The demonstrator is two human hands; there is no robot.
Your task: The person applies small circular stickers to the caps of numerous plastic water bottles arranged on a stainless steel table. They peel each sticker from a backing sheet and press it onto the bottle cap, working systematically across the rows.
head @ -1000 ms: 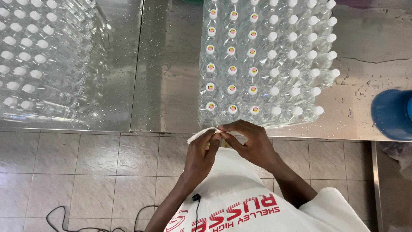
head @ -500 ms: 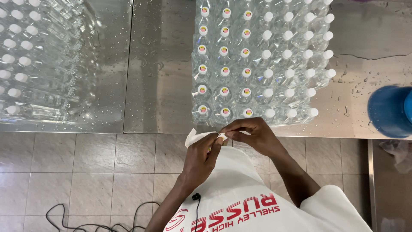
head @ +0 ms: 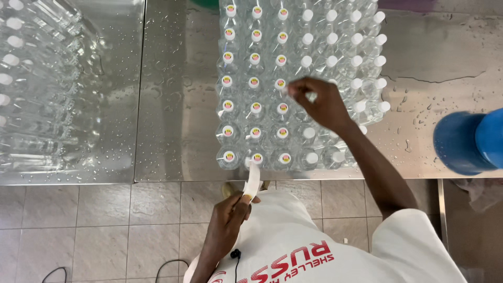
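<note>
A block of clear plastic bottles (head: 293, 84) with white caps stands on a wet steel table (head: 178, 105). The caps in the three left columns carry small round stickers; those to the right are plain white. My right hand (head: 319, 102) reaches over the block, its pinched fingertips at a cap in the third column. Whether it holds a sticker I cannot see. My left hand (head: 233, 207) stays below the table's front edge and grips a white sticker strip (head: 252, 181) that curls upward.
Another mass of clear bottles (head: 42, 84) fills the table's left end. A blue round object (head: 469, 141) sits at the right edge. Tiled floor (head: 105, 230) lies below, with a black cable (head: 167, 264) on it.
My hands were together at the strip near the table edge. Now my right hand has moved up over the bottles, and my left hand alone keeps the strip.
</note>
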